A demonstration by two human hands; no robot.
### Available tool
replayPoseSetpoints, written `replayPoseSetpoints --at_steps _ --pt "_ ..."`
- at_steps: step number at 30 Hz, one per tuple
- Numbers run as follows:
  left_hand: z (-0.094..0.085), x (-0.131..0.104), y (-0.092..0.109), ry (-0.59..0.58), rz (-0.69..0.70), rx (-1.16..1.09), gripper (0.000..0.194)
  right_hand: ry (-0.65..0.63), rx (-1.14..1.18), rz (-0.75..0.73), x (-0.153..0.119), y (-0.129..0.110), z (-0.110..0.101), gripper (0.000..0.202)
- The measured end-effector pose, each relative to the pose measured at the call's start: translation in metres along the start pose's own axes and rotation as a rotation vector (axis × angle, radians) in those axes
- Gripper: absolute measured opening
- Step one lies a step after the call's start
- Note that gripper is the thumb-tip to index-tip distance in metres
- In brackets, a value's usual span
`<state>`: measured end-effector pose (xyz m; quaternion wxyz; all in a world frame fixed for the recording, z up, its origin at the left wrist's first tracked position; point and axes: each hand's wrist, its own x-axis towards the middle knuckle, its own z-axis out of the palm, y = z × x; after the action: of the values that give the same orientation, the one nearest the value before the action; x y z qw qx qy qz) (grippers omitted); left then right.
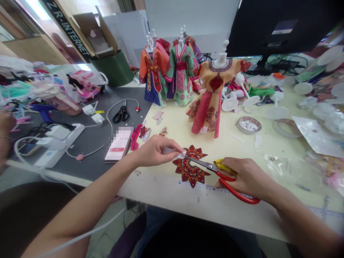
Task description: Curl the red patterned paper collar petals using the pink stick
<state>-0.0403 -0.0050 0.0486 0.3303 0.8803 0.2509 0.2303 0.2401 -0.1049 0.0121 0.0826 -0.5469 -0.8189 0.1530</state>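
My right hand (243, 175) is closed around the scissors (225, 175), which have one red and one yellow handle. Their blades point left, with the tips at a small white piece (184, 152) pinched between the fingertips of my left hand (154, 152). Whether that piece is paper or tape I cannot tell. Below the blades, a dark red, flower-shaped patterned piece (191, 173) with pointed petals and a hole in its middle lies on the table, partly covered by the scissors. A ruler (199, 185) runs along the table under its lower edge.
Several dressed doll forms, one in a yellow and red dress (212, 86), stand at the back. A roll ring with white scraps (248, 125) is at right. Left are a phone (118, 145), black scissors (121, 114) and a power strip (57, 143). Another person's hand (6, 122) shows far left.
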Motion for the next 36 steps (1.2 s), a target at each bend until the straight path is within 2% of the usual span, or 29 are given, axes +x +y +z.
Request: replayPoseSetpoints --at_steps 5,11,16,19,24,31,34,36 --pt "0.0 -0.001 0.0 0.034 0.064 0.104 0.016 0.039 0.001 -0.029 0.0 0.0 0.001 0.024" --pt "0.001 -0.001 -0.002 0.028 0.163 0.262 0.018 0.008 0.004 -0.013 0.001 0.002 0.003 0.027" --pt "-0.009 -0.007 -0.014 0.179 0.12 0.382 0.016 0.026 -0.037 -0.006 0.0 0.005 0.002 0.03" --pt "-0.012 -0.008 -0.023 0.208 0.044 0.441 0.027 0.039 -0.049 0.003 0.0 0.008 0.001 0.032" --pt "0.003 0.004 -0.04 0.161 -0.001 0.545 0.042 0.088 -0.096 0.029 0.002 0.012 0.003 0.035" --pt "0.028 0.023 -0.073 0.174 0.05 0.568 0.035 0.157 -0.158 0.072 0.004 0.016 0.008 0.035" --pt "0.032 0.022 -0.068 0.21 0.047 0.555 0.028 0.175 -0.169 0.07 0.006 0.016 0.008 0.036" --pt "0.034 0.019 -0.056 0.288 -0.008 0.435 0.02 0.184 -0.171 0.075 0.006 0.016 0.008 0.036"
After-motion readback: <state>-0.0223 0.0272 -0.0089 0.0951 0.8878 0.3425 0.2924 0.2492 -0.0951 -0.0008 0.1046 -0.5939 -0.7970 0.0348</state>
